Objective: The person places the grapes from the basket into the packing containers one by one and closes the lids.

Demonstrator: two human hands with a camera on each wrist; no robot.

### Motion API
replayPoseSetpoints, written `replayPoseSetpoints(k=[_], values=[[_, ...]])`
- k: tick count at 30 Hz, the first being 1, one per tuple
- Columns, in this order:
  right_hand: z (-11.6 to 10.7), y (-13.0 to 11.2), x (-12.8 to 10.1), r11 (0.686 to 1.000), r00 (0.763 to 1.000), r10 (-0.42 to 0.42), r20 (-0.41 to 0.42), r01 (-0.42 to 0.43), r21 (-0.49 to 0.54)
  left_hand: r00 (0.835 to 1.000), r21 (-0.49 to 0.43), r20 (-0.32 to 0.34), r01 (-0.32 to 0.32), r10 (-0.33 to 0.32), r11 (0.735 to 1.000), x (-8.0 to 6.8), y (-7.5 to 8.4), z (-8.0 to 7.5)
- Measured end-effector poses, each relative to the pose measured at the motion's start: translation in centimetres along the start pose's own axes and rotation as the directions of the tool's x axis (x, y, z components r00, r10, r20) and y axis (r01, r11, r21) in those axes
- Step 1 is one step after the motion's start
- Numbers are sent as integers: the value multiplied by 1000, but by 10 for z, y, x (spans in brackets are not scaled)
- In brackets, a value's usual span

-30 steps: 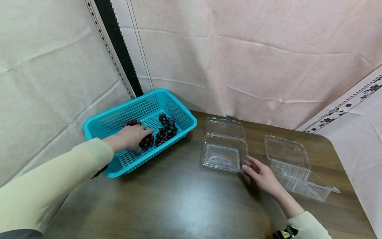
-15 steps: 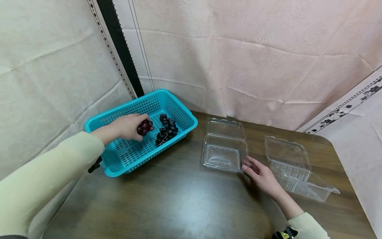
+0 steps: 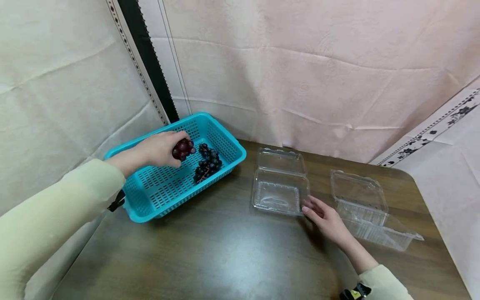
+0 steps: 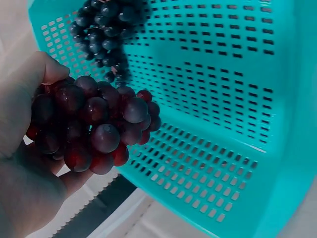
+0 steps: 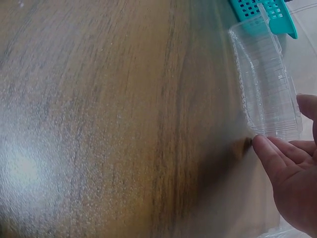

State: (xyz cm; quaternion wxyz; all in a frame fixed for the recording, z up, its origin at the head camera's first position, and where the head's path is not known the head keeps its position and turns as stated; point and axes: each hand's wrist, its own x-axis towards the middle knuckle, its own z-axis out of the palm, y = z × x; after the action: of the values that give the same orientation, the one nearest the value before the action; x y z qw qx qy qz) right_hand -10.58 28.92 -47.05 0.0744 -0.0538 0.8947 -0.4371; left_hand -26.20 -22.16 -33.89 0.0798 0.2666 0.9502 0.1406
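My left hand (image 3: 159,150) grips a bunch of dark red grapes (image 3: 183,149), held above the blue basket (image 3: 161,189). In the left wrist view the red grapes (image 4: 94,119) sit between thumb and fingers. A second bunch of black grapes (image 3: 208,163) lies in the basket's right part. My right hand (image 3: 330,223) touches the right side of an open clear plastic clamshell box (image 3: 279,193) with nearly straight fingers. In the right wrist view the right hand's fingertips (image 5: 265,146) meet the lower edge of the clear box (image 5: 262,84). Its lid (image 3: 282,160) leans back behind it.
Right of the right hand stand more open clear clamshell boxes (image 3: 375,225), close to its forearm. Pale cloth (image 3: 300,75) hangs behind the brown wooden table (image 3: 210,250). The basket touches the cloth at the back left.
My left hand has lifted the red grapes from the basket's floor and drawn them up. The black grapes stay in place. My right hand and the clear boxes have hardly moved.
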Motion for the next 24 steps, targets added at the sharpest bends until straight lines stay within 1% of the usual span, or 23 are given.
replayPoseSetpoints(k=[4,8,13,16,19,24], values=[[1,0,0,1000,1000,2,6,-2,-1,999,-5,-24,-25,25,1000,0,4,-6],[2,-1,0,1000,1000,9,5,-9,-1,997,20,-47,-59,60,998,2,12,-16],[2,-2,0,1000,1000,7,-6,-7,2,994,21,-79,-68,70,997,8,31,-33],[2,-3,0,1000,1000,10,-8,-9,12,990,23,-105,-97,99,995,13,42,-41],[2,-3,-1,1000,1000,11,-9,-11,25,987,32,-109,-116,119,993,20,55,-48],[3,-2,-1,999,1000,10,-15,-9,33,986,41,-97,-135,139,990,29,76,-57]])
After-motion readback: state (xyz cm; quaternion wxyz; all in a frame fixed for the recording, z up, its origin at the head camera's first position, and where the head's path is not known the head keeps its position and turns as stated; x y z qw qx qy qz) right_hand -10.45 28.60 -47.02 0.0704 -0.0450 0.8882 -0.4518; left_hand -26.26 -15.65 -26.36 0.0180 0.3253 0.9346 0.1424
